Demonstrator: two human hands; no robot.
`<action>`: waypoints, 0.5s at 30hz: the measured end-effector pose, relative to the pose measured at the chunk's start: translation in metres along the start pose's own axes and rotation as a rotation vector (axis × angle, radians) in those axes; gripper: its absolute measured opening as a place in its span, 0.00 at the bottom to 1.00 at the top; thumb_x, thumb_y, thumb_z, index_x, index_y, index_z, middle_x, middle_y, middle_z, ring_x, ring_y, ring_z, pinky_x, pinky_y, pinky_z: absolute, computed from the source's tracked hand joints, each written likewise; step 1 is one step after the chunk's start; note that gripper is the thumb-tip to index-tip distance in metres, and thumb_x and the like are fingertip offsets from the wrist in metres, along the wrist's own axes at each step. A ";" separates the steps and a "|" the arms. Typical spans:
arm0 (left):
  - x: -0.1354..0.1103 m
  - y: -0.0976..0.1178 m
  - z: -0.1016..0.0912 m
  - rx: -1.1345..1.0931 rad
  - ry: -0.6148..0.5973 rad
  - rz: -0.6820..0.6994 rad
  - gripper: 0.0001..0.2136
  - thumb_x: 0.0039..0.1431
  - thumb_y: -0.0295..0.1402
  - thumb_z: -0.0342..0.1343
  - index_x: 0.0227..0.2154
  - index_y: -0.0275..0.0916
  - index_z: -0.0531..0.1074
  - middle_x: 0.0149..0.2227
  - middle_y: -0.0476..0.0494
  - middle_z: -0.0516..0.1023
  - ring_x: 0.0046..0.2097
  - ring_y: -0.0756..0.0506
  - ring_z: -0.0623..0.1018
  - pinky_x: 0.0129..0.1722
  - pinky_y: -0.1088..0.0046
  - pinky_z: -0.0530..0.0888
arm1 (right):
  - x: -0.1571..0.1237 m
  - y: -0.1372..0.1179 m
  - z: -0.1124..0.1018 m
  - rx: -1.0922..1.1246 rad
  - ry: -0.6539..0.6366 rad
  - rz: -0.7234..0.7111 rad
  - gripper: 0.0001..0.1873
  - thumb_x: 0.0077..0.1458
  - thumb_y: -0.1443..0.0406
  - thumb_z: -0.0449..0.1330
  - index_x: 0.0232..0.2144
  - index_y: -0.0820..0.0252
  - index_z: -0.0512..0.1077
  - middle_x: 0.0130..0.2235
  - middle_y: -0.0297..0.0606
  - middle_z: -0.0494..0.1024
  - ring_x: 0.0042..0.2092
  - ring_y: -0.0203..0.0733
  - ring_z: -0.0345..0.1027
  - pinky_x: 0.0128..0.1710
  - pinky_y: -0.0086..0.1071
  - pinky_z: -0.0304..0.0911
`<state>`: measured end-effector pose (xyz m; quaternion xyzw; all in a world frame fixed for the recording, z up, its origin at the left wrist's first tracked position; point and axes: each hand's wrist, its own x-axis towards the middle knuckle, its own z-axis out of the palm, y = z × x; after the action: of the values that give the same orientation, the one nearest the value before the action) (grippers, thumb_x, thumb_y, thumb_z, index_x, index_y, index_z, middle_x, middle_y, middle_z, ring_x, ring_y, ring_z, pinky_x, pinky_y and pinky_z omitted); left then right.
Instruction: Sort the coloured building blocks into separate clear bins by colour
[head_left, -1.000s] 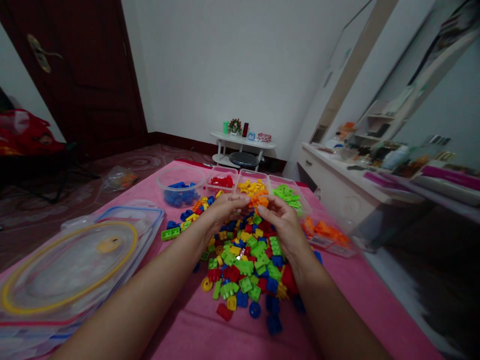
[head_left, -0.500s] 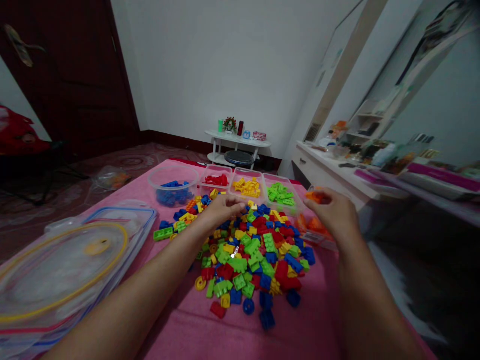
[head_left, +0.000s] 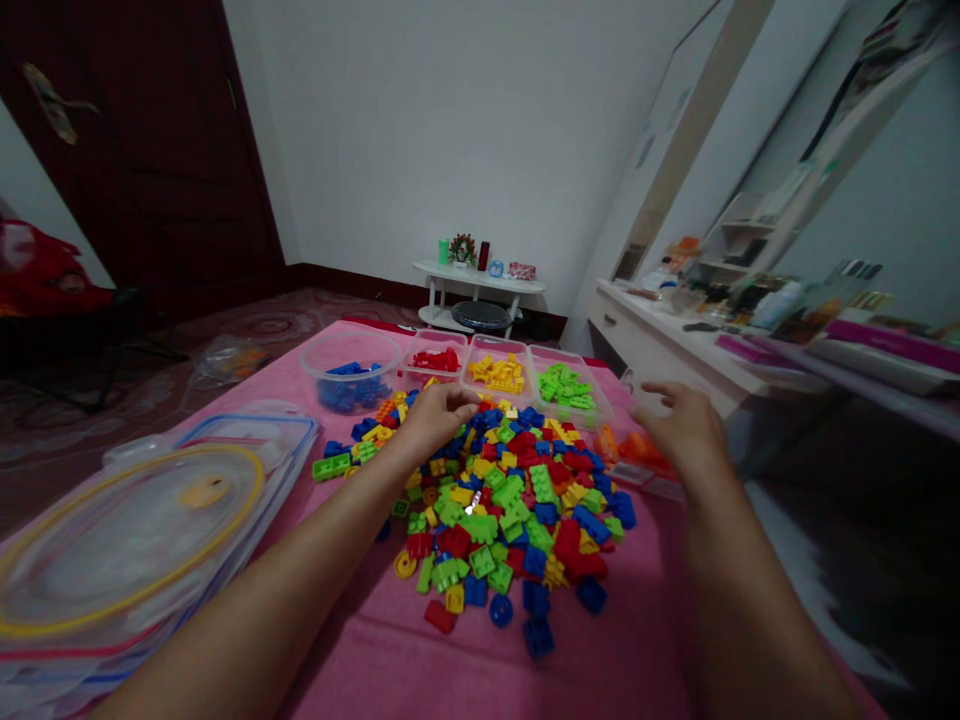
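A large mixed heap of red, yellow, green and blue toy building blocks (head_left: 517,500) lies on a pink cloth (head_left: 600,670). My left hand (head_left: 439,418) hangs over the heap's far left part, its fingers loosely bent and slightly apart, with nothing visible in them. To the right, my right hand (head_left: 682,425) is open above a clear container of orange blocks (head_left: 637,450), thumb and fingers spread. Along the far side stand clear containers of blue blocks (head_left: 352,388), red blocks (head_left: 436,360), yellow blocks (head_left: 498,374) and green blocks (head_left: 564,386).
Stacked clear lids (head_left: 135,530) with coloured rims lie at the left. A white dresser (head_left: 660,345) crowded with bottles stands at the right. Beyond the cloth is a low white table (head_left: 480,277) holding a small plant. A plastic bag (head_left: 229,358) lies on the floor.
My right hand has let go of an orange block over the orange container and its fingers have spread. My left hand has shifted slightly left over the heap.
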<state>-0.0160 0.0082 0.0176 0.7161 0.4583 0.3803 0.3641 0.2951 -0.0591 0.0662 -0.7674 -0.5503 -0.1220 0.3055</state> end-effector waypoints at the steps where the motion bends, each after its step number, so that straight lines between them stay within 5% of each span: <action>1: -0.001 0.000 -0.001 0.092 0.001 0.008 0.11 0.53 0.30 0.54 0.38 0.34 0.76 0.37 0.43 0.80 0.39 0.46 0.77 0.41 0.72 0.71 | -0.002 -0.012 0.002 0.087 -0.054 -0.039 0.20 0.45 0.62 0.60 0.42 0.60 0.75 0.40 0.45 0.76 0.42 0.48 0.71 0.42 0.39 0.64; 8: -0.005 -0.011 -0.021 0.751 0.148 0.013 0.18 0.54 0.28 0.50 0.48 0.39 0.73 0.50 0.39 0.73 0.53 0.42 0.70 0.53 0.68 0.66 | -0.041 -0.091 0.027 0.284 -0.391 -0.339 0.13 0.48 0.66 0.60 0.38 0.60 0.76 0.42 0.40 0.78 0.45 0.44 0.70 0.47 0.35 0.62; 15: -0.004 -0.022 -0.030 0.923 0.011 -0.214 0.20 0.59 0.42 0.44 0.50 0.41 0.70 0.48 0.34 0.74 0.50 0.38 0.73 0.48 0.62 0.69 | -0.066 -0.105 0.048 0.137 -0.522 -0.441 0.23 0.53 0.64 0.57 0.52 0.64 0.70 0.52 0.48 0.72 0.53 0.48 0.65 0.54 0.38 0.57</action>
<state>-0.0514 0.0166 0.0113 0.7499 0.6523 0.1012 0.0427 0.1675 -0.0591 0.0297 -0.6132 -0.7693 0.0524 0.1715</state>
